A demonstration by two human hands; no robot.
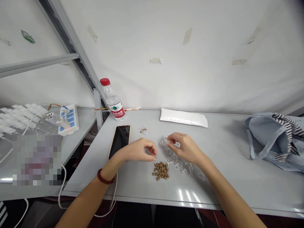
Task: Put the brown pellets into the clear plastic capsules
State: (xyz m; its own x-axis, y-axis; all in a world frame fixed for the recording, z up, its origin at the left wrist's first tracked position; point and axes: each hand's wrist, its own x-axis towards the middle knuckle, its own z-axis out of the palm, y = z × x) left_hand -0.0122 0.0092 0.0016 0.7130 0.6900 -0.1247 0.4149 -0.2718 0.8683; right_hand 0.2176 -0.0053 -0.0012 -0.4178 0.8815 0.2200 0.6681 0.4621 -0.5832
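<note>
My left hand [140, 150] is curled above the grey table [95, 186], its fingertips pinched on what looks like a tiny brown pellet. Just below it lies a small heap of brown pellets [161, 171]. My right hand [184, 147] grips the end of a clear plastic blister strip [177, 161], which trails across the table to the right of the heap. A small cluster of clear cups [143, 129] with brown bits inside stands beyond my hands. A red beaded bracelet [104, 176] circles my left wrist.
A black smartphone [120, 141] with a white cable lies left of my left hand. Farther back are a red-capped water bottle [112, 100] and a white padded envelope [184, 117]. A blue striped bag [275, 139] lies right. A power strip [68, 118] sits on a side table.
</note>
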